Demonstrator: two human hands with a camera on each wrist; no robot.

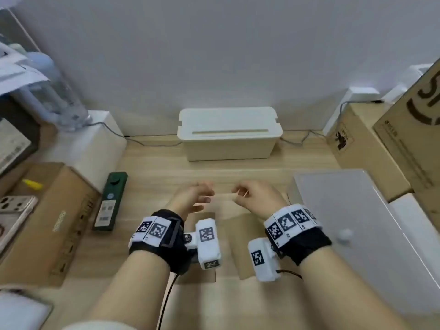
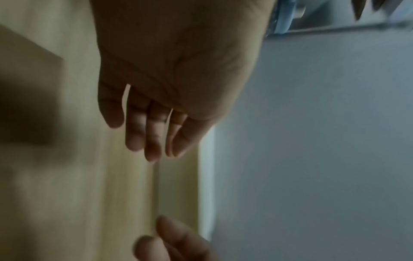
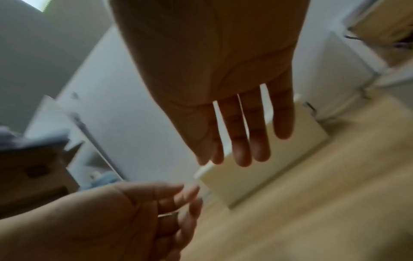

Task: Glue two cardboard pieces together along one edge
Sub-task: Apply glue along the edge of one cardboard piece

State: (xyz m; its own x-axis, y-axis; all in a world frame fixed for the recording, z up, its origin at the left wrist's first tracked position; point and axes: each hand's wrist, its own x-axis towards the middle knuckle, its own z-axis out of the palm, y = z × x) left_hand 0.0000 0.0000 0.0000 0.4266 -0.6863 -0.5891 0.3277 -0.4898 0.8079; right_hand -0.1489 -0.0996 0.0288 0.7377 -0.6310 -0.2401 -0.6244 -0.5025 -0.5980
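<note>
Two flat brown cardboard pieces lie side by side on the wooden desk (image 1: 154, 163), the left piece (image 1: 190, 278) and the right piece (image 1: 238, 253); both are partly hidden under my wrists. Above and beyond them my hands hover close together. A thin pale strip (image 1: 222, 195), possibly tape, spans the gap between them. My right hand (image 1: 240, 194) pinches one end between thumb and forefinger; the strip (image 3: 204, 170) shows white at its fingertips. My left hand (image 1: 207, 195) holds the other end at its fingertips, other fingers loose. Blur hides the exact grip.
A white cable box (image 1: 228, 136) stands against the wall behind the hands. To the left lie a green device (image 1: 112, 201), a cardboard carton (image 1: 47, 210) and a phone (image 1: 14, 210). On the right are a grey slab (image 1: 357, 222) and stacked cartons (image 1: 369, 151).
</note>
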